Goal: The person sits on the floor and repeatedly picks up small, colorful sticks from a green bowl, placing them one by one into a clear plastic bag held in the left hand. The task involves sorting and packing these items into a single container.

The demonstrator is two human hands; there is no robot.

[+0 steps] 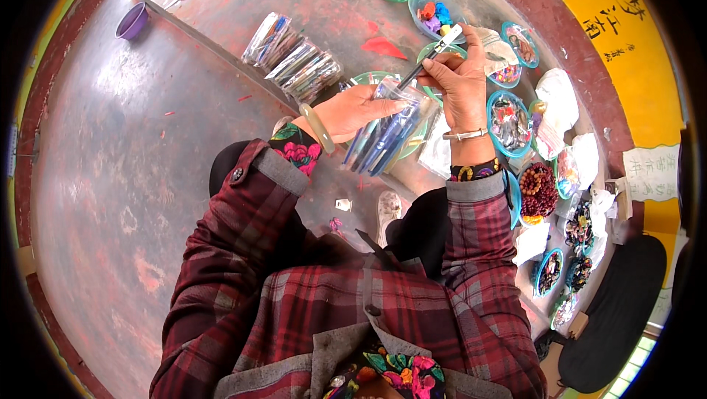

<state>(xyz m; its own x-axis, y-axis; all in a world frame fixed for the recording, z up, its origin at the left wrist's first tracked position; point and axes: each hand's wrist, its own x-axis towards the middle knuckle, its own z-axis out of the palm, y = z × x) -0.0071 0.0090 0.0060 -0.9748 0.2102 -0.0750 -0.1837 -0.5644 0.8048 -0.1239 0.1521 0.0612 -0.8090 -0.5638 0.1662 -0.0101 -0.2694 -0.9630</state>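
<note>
The clear plastic packet of pens [388, 130] is sitting at the middle of the view, and everything else is lying around it. Up and to the left of the packet, three more clear packets [292, 58] of pens are lying side by side on the reddish-grey floor [147, 141]. Further up-left, a small purple bowl [132, 21] is resting near a long seam in the floor. A red paper scrap [383, 47] is lying above the packet. To the right of the packet, a run of teal-rimmed dishes [508, 123] is curving down the floor, holding small coloured bits and beads; one of them, a bowl of dark red beads [538, 190], is lying lower right, among white plastic bags [557, 97]. Far right of the packet, a yellow sign [626, 38] with dark characters is lining the edge, with a white paper label [652, 172] below it.

The left hand [352, 110] is coming in from the lower left, palm turned inward, fingers clamped on the packet's upper edge — a pale bangle is circling its wrist. The right hand [458, 82] is raised just above and right of the packet, fingers pinched together on a single dark pen [431, 56] with a white end, its tip pointing down into the packet's open mouth.
</note>
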